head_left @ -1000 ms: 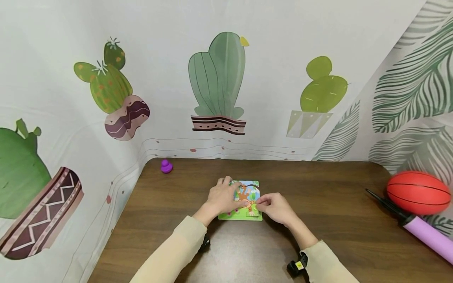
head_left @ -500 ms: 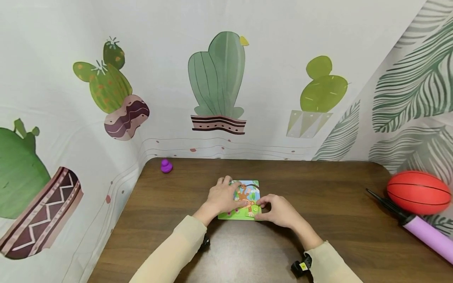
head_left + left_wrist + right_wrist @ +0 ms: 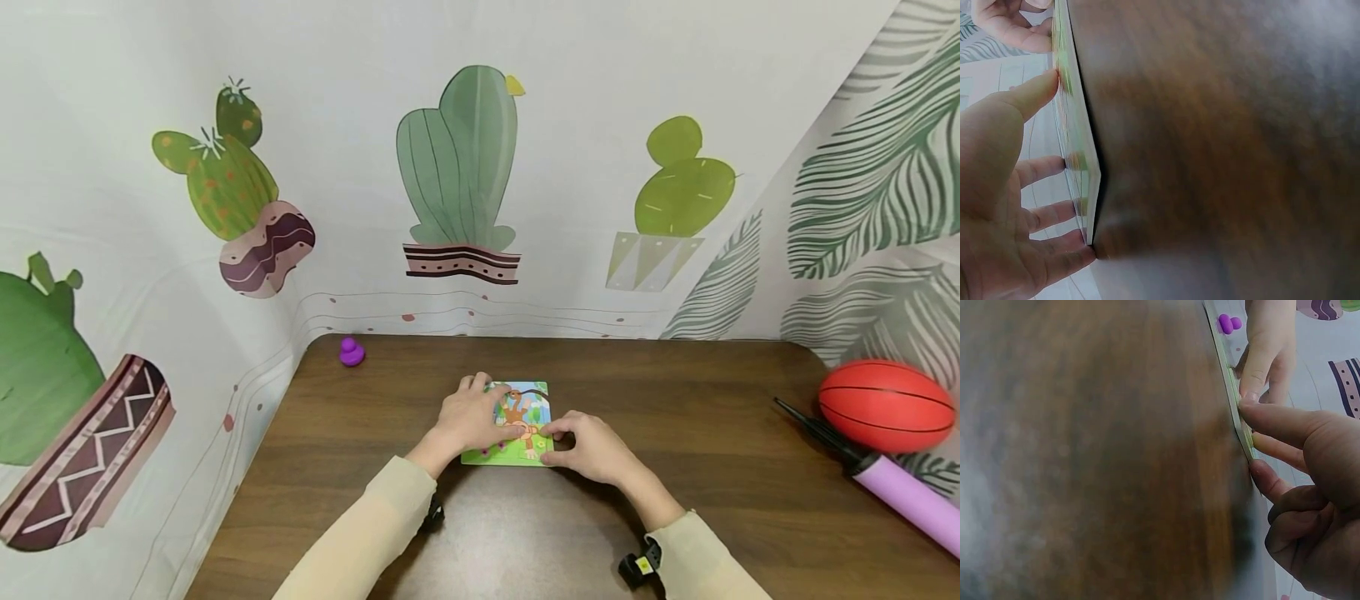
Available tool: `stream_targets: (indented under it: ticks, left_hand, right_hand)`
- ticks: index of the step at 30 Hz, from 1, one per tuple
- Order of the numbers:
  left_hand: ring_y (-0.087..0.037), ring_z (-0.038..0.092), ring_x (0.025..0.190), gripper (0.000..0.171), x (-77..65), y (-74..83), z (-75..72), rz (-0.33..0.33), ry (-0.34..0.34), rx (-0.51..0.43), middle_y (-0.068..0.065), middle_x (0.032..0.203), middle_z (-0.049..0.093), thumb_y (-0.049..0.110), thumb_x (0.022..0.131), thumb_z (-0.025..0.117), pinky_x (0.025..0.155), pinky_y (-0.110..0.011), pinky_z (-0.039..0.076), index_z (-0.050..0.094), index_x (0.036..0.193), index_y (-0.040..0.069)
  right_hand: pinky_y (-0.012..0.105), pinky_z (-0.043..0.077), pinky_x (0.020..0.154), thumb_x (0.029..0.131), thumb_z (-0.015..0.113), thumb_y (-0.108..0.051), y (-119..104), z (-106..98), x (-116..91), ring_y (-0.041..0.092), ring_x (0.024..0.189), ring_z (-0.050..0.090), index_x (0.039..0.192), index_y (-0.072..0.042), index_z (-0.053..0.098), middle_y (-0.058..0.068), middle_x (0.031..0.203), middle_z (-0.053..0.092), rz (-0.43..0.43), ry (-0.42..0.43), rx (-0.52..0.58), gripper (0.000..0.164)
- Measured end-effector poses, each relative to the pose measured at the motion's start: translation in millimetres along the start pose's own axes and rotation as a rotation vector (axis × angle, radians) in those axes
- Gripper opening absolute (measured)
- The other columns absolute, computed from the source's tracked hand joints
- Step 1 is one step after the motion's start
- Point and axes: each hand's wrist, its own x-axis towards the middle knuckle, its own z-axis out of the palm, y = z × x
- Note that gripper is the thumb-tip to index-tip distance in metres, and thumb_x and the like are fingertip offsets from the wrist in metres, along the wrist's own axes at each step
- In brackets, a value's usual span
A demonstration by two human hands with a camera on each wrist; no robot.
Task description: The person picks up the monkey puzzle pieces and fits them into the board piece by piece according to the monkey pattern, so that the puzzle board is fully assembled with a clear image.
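Note:
A square jigsaw puzzle [image 3: 510, 457] with a monkey picture lies flat on the brown table. My left hand [image 3: 468, 417] rests over its left side, fingers spread and thumb on the picture. In the left wrist view, that hand's fingertips touch the puzzle's [image 3: 1088, 172] top and edge. At the lower right corner, my right hand [image 3: 588, 446] touches a green puzzle piece [image 3: 532, 452] with thumb and forefinger set apart. The right wrist view shows its thumb on the puzzle [image 3: 1232, 390] and a fingertip at the edge; the other fingers are bent.
A small purple rubber duck [image 3: 351, 352] stands at the table's back left. On the right lie a red ball [image 3: 887, 406] and a hand pump [image 3: 892, 492] with a lilac body. A cactus-print cloth [image 3: 570, 167] hangs behind the table [image 3: 675, 392].
My right thumb and forefinger have moved apart from a pinch on the corner piece. That piece, earlier slightly raised, now looks level with the puzzle. The left hand has stayed in place.

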Motion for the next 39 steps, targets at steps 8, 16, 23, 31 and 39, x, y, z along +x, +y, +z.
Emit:
stream_targets:
  ticks: [8,16,23,31,39]
  left_hand:
    - [-0.028,0.043,0.135,0.084,0.2,0.4,0.8,-0.006,-0.006,0.004,-0.007,0.147,0.045,0.081,0.087,0.059,0.067,-0.037,0.054,0.052,0.154,0.031]
    - [-0.029,0.043,0.136,0.082,-0.3,1.2,1.9,-0.009,0.000,0.006,-0.007,0.147,0.045,0.080,0.087,0.059,0.068,-0.039,0.055,0.052,0.153,0.032]
    - [-0.029,0.043,0.135,0.084,-0.3,2.8,3.1,-0.020,0.006,0.000,-0.008,0.147,0.045,0.080,0.087,0.060,0.071,-0.039,0.055,0.053,0.153,0.029]
    - [-0.032,0.038,0.142,0.080,-5.6,8.6,3.5,0.010,0.034,0.046,-0.010,0.152,0.044,0.078,0.090,0.058,0.103,-0.049,0.048,0.056,0.151,0.026]
    - [-0.029,0.057,0.126,0.051,-27.1,19.5,0.0,0.199,0.097,0.104,-0.003,0.142,0.058,0.058,0.098,0.065,0.097,-0.049,0.054,0.069,0.139,0.028]
  right_hand:
    - [0.029,0.047,0.070,0.082,0.089,-0.039,-1,2,0,0.011,0.082,0.055,0.113,-0.024,0.079,-0.010,0.094,0.060,-0.006,-0.003,-0.033,0.035]
    - [0.029,0.045,0.066,0.084,0.088,-0.036,1,1,1,0.011,0.079,0.054,0.117,-0.024,0.080,-0.009,0.091,0.059,-0.015,-0.018,-0.047,0.036]
    - [0.028,0.045,0.064,0.084,0.088,-0.036,0,1,2,0.009,0.076,0.052,0.119,-0.025,0.080,-0.009,0.091,0.059,0.013,-0.025,-0.040,0.037]
    - [0.028,0.045,0.063,0.083,0.089,-0.036,-1,2,0,0.009,0.075,0.052,0.117,-0.027,0.081,-0.009,0.090,0.059,0.039,-0.023,-0.021,0.035]
    - [0.028,0.045,0.063,0.082,0.090,-0.035,-3,2,1,0.008,0.074,0.052,0.115,-0.029,0.081,-0.009,0.088,0.059,0.031,-0.011,-0.027,0.035]
